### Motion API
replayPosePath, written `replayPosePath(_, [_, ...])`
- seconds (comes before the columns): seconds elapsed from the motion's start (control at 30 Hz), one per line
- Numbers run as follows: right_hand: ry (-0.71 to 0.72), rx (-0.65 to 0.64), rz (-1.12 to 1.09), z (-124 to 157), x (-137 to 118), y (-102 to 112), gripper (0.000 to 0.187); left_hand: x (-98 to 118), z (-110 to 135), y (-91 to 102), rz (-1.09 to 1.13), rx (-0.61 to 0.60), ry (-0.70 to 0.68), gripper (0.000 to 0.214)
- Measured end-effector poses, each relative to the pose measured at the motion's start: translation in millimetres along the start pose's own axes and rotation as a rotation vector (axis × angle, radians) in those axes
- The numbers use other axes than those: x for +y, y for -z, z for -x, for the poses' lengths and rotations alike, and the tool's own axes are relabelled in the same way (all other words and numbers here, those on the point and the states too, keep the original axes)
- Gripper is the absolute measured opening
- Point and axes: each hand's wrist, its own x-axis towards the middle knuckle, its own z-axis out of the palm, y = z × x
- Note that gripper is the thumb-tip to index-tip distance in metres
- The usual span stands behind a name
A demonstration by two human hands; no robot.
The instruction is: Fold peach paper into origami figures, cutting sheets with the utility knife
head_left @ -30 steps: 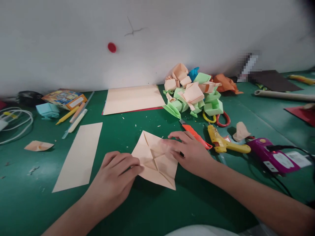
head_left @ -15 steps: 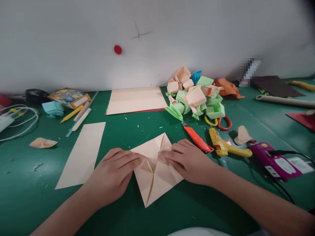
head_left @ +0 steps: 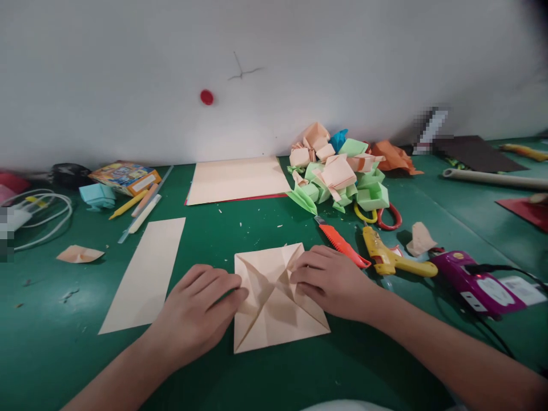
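A peach paper square (head_left: 274,308), creased with diagonal folds, lies on the green table (head_left: 265,228) in front of me. My left hand (head_left: 197,311) rests palm down, its fingers flat and their tips pressing the square's left edge. My right hand (head_left: 331,279) sits on the square's upper right part, its fingers curled and pinching a folded flap there.
A long peach paper strip (head_left: 143,274) lies left of my hands. To the right lie an orange utility knife (head_left: 342,245), a yellow glue gun (head_left: 391,257), a purple tool (head_left: 475,279) and scissors (head_left: 385,214). Folded paper pieces (head_left: 338,171) are heaped by the wall beside a peach sheet (head_left: 237,180).
The peach square has been turned on the table between my hands, from standing on a corner to lying nearly straight. Both hands stayed on it.
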Motion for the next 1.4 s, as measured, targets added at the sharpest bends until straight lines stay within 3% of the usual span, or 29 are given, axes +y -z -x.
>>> replayPosePath(0.17, [-0.015,0.039,-0.022,5.1,13.8,19.6,0.017,-32.0,10.5,20.0,-0.033,0.038,0.058,0.02])
replayPosePath(0.3, [0.042,-0.024,0.011,9.7,27.0,32.4,0.018,-59.4,19.4,20.3,0.003,-0.087,0.002,0.022])
replayPosePath(0.4, [0.052,-0.067,0.025,12.1,32.5,39.4,0.018,-67.4,21.7,15.5,0.05,-0.197,-0.002,0.023])
replayPosePath(0.5, [0.041,-0.139,0.05,13.6,34.3,44.9,0.02,-57.7,18.6,14.9,0.026,-0.221,-0.021,0.024])
replayPosePath(0.6, [0.012,-0.227,0.059,13.8,34.2,48.2,0.022,-28.9,10.7,18.2,-0.096,-0.166,-0.003,0.027])
replayPosePath(0.7, [-0.007,-0.254,0.024,12.9,32.5,48.4,0.021,4.3,2.2,19.5,0.044,-0.097,-0.029,0.032])
replayPosePath(0.8, [-0.021,-0.253,0.01,12.7,29.0,47.1,0.024,19.8,-1.4,16.7,0.154,-0.204,-0.069,0.032])
replayPosePath(0.97, [-0.037,-0.291,0.053,15.3,24.6,48.8,0.027,10.2,4.3,12.8,0.165,-0.372,-0.004,0.031])
replayPosePath(1.13, [-0.087,-0.39,-0.092,16.0,21.4,56.7,0.04,4.4,8.8,8.7,0.162,-0.386,0.018,0.041])
replayPosePath(1.27, [-0.105,-0.445,-0.049,15.6,18.8,58.1,0.063,2.2,9.7,2.3,0.107,-0.424,0.02,0.039])
replayPosePath(1.33, [-0.109,-0.434,-0.012,16.3,19.6,56.5,0.057,1.5,9.9,-0.1,0.102,-0.414,0.023,0.037])
replayPosePath(1.4, [-0.118,-0.406,0.015,17.6,21.8,54.3,0.039,1.4,9.7,-1.7,0.106,-0.386,0.029,0.035])
